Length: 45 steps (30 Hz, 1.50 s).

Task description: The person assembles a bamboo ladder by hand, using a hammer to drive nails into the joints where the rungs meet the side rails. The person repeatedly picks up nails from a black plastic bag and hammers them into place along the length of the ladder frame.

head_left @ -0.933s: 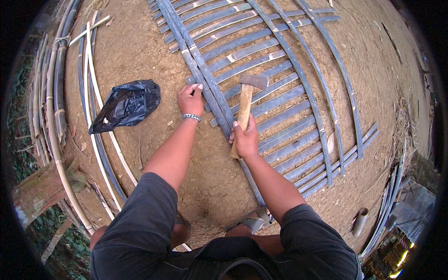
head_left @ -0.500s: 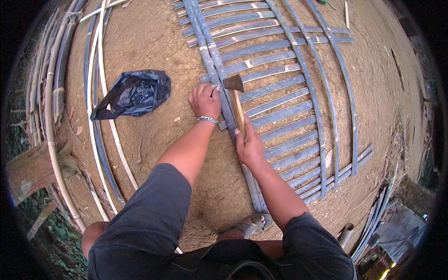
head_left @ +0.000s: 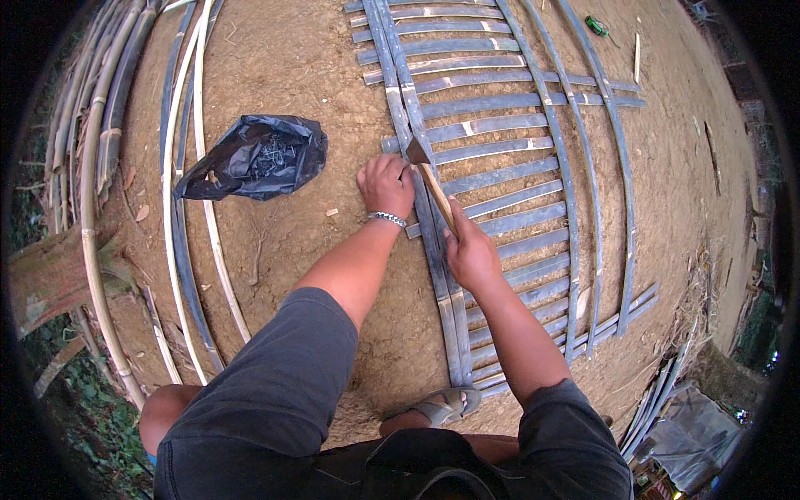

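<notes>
In the head view, the left hand [head_left: 387,185] is bending over the near edge of the slatted frame [head_left: 506,176], its fingers curling beside a pair of long dark rails [head_left: 442,258]. The thumb and forefinger are meeting close to the rails, but the back of the hand is covering most of the grip, so whether they are pinching anything I cannot tell. The right hand [head_left: 475,257] is closing its fingers around the wooden handle of a hatchet [head_left: 438,198]; the lower end of the handle is disappearing inside the fist. The hatchet head is showing narrow, just beyond the left fingertips and over the rails; whether it is touching them is hard to make out. The frame's slats are stretching away to the right of the left fingers, some passing behind the right hand and forearm, and the far end is running out of the upper edge.

Left of the left fingers, well apart, a black plastic bag [head_left: 304,171] is lying open, holding thin pieces too small to identify. Farther left, pale strips [head_left: 213,225] are extending past the upper edge. Far beyond the right fingers, a small green and black object [head_left: 597,26] is sitting, its kind unclear.
</notes>
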Motion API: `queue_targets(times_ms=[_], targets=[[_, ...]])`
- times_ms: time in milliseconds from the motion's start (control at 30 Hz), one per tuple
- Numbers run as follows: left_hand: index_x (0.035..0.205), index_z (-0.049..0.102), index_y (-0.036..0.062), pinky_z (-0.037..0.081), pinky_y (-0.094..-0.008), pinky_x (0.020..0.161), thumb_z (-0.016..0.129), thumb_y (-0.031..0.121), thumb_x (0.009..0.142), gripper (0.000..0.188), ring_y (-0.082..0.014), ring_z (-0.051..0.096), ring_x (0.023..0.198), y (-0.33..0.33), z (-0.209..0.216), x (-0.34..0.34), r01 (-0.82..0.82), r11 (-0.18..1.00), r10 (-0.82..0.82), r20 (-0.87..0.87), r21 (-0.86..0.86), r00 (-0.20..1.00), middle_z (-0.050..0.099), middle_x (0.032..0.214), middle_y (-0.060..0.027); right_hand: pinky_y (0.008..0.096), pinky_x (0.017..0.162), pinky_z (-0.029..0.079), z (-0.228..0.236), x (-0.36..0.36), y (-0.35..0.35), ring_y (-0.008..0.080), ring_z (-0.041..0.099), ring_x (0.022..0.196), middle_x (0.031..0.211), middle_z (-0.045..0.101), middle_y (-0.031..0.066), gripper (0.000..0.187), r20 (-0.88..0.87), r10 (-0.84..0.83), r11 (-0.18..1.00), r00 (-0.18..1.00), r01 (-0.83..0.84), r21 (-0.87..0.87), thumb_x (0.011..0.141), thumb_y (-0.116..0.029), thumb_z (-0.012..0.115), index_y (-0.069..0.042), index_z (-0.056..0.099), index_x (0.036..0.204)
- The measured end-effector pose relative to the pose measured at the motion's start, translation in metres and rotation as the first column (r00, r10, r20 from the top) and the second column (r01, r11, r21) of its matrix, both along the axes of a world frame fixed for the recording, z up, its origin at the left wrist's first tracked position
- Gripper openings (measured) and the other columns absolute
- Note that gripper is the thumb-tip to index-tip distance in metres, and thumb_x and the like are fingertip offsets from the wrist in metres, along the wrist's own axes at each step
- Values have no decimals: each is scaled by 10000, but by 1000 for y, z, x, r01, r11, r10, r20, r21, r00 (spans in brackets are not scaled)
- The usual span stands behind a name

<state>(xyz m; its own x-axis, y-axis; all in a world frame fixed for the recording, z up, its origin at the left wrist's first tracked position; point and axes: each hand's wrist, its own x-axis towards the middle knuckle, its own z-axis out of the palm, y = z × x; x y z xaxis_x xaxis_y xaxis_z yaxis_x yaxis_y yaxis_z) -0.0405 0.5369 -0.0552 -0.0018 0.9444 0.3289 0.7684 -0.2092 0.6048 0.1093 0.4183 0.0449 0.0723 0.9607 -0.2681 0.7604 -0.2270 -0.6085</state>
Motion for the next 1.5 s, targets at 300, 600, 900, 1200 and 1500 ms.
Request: queue_targets(times_ms=[300, 600, 900, 1200, 1500], targets=[[919, 733, 108, 400, -463, 965, 726, 182, 848, 103, -297, 614, 1029, -1, -2, -1, 9, 1000, -9, 11, 1, 1000, 702, 1033, -56, 509, 929, 538, 8, -1, 1, 479, 633, 1149, 1265, 647, 293, 591, -16, -30, 998, 999, 29, -61, 978, -110, 610, -148, 433, 1540], [914, 734, 113, 396, -461, 974, 730, 182, 842, 100, -280, 615, 1044, -3, 0, -1, 5, 999, -4, 20, -54, 1000, 704, 1026, -43, 503, 937, 539, 4, 1, -1, 486, 632, 1151, 1266, 649, 293, 594, -30, -24, 999, 999, 25, 34, 971, -102, 626, -116, 429, 1532], [883, 742, 118, 380, -444, 1021, 740, 160, 834, 64, -245, 606, 1078, -3, -2, -1, -2, 999, 4, 44, -51, 999, 691, 1000, -17, 485, 954, 538, 15, 0, -3, 470, 637, 1171, 1257, 653, 301, 560, -53, -69, 997, 996, 71, 30, 979, -92, 622, -93, 457, 1514], [1181, 687, 107, 227, -552, 1220, 696, 261, 906, 315, -295, 477, 1368, -46, 23, 21, 410, 910, -407, 51, -58, 912, 606, 1348, -115, 494, 932, 539, 21, 29, -28, 482, 641, 1162, 1247, 658, 307, 576, -191, -227, 956, 955, 256, 143, 994, -116, 611, -113, 429, 1540], [1536, 441, 115, 67, -551, 1289, 477, 501, 1018, 647, -264, 251, 1554, -42, 49, 48, 598, 633, -771, -332, -491, 543, 319, 1664, -108, 450, 919, 538, 32, 51, -22, 436, 682, 1115, 1189, 671, 296, 474, -144, -91, 994, 985, 80, -80, 1001, -88, 588, -7, 458, 1450]])
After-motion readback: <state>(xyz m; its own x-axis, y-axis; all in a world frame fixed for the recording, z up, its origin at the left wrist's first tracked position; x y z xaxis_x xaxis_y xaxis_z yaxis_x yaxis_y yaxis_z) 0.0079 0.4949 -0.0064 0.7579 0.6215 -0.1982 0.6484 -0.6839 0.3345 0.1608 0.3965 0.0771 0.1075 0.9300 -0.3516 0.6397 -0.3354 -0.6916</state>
